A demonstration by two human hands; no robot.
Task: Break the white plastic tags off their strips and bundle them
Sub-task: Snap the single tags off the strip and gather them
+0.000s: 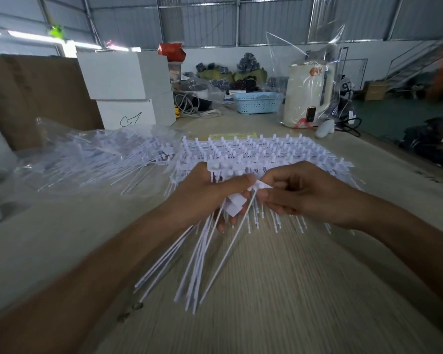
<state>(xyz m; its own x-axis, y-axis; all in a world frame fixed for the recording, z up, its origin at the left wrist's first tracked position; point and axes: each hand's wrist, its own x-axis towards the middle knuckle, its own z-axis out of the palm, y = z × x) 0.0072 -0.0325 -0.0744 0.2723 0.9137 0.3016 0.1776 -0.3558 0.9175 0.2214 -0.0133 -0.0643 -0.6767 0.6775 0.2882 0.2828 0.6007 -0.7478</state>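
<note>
A wide heap of white plastic tag strips (261,152) lies across the middle of the table, heads up and thin tails pointing toward me. My left hand (205,192) grips a bundle of loose tags (195,264) by their flat heads, their long tails fanning down and toward me. My right hand (299,192) pinches the head of a single tag (262,185) right beside the left thumb, its tail slanting down alongside the bundle. Both hands are just in front of the heap.
A clear plastic bag of more tags (87,159) lies at the left. Stacked white boxes (128,90) and brown cardboard (28,98) stand behind it. A blue basket (257,103) and a wrapped white appliance (307,93) sit at the back. The table drops off at the right.
</note>
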